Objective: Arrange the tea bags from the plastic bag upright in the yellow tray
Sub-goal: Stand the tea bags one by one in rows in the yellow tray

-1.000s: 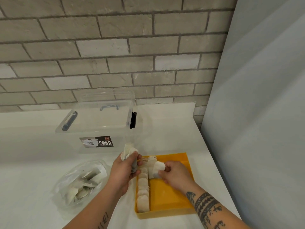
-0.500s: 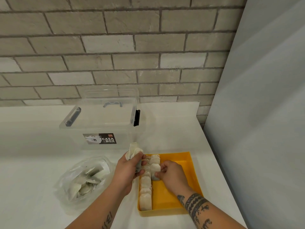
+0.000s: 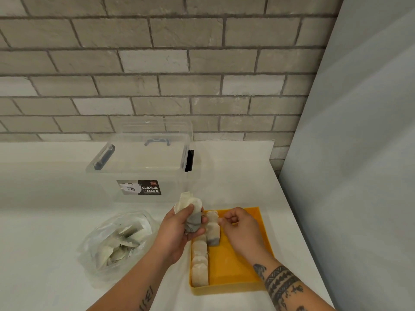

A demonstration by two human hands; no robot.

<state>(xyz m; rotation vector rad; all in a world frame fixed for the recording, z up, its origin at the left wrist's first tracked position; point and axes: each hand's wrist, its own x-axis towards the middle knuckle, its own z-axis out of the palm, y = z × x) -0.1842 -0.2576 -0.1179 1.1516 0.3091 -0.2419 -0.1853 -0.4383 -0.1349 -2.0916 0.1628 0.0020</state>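
Row of tea bags [image 3: 198, 272]: standing upright along the tray's left wall, running front to back.
Second-row bags [image 3: 213, 232]: a couple standing just beside that row, toward the back; starting a 2nd line.
Bunch of tea bags [image 3: 190, 203]: sticking up out of the left fist, just over the tray's back-left corner.
Plastic bag [image 3: 112, 243]: lying on the counter well left of the tray, holding more bags loose & jumbled; judging task approx. partway.
Handling: looking v. light, soft, paper-thin; likely crumpling or tearing if squeezed, and tipping over w/o a neighbour to lean on. Best pinching each one by its top edge and lowering straight down against the line.
Yellow tray [image 3: 233, 268]: sitting near the counter's right edge, right half showing bare floor.
Left hand [image 3: 177, 232]: gripping the bunch, fingers & thumb wrapping round it, forearm coming up from bottom-centre.
Right hand [image 3: 243, 227]: hovering over the tray's back half, fingers curling in, fingertips [image 3: 221, 221] right at the top of the second-row bags; pinching or only touching, cannot tell. Forearm reaching in from bottom-right.
Surroundings: clear box [image 3: 143, 162] w/ lid standing behind on the white counter [image 3: 45, 232], brick wall [image 3: 157, 63] rising beyond.
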